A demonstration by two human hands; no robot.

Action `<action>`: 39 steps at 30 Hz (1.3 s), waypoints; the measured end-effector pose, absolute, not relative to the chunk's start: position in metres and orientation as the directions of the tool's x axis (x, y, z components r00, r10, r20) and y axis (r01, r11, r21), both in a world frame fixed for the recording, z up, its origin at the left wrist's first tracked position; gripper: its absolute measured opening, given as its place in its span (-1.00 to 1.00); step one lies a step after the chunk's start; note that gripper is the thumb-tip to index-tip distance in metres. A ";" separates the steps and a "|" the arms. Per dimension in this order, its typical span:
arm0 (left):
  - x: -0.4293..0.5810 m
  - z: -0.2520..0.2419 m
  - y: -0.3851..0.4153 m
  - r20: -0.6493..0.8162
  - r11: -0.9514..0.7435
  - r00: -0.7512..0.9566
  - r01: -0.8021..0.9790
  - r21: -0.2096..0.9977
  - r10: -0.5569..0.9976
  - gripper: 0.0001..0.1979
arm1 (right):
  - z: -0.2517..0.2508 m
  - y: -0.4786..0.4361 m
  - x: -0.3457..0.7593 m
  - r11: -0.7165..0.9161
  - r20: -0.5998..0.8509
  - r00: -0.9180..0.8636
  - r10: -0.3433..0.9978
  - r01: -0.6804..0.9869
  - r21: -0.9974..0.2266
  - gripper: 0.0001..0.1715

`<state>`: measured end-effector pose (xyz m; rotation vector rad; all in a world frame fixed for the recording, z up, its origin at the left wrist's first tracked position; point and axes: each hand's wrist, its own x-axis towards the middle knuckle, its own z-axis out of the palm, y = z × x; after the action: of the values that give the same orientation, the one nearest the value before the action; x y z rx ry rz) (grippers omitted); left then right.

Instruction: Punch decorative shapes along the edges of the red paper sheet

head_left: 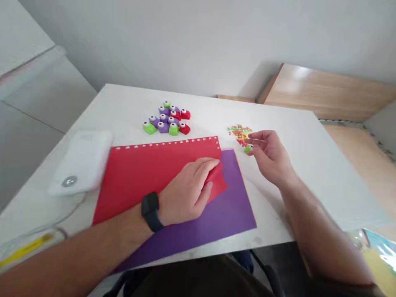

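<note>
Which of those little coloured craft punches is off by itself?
The green craft punch by the right hand, at the pile of tiny paper shapes. The others, red, purple and green, sit clustered together further left.

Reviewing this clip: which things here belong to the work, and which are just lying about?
Work:
left hand on red sheet
purple sheet
right hand by paper bits
craft punches

Lying about:
white case
plastic packet
</note>
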<state>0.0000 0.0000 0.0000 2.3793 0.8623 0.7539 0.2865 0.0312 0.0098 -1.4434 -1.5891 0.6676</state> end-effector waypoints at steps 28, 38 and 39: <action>-0.001 0.008 0.003 0.287 -0.628 0.619 0.446 0.638 0.731 -0.22 | 0.018 0.035 0.286 0.148 0.274 0.087 0.958 0.666 -0.731 -0.70; -0.009 0.008 0.007 0.284 -0.569 0.570 0.414 0.711 0.771 -0.30 | 0.023 0.037 0.284 0.153 0.328 0.144 0.934 0.668 -0.728 -0.72; -0.009 0.008 0.007 0.283 -0.568 0.572 0.413 0.712 0.770 -0.30 | 0.023 0.037 0.285 0.148 0.327 0.156 0.932 0.659 -0.737 -0.73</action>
<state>-0.0088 0.0073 0.0080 2.2137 0.9409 0.7892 0.2847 0.0369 0.0229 -1.5832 -1.5752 0.4041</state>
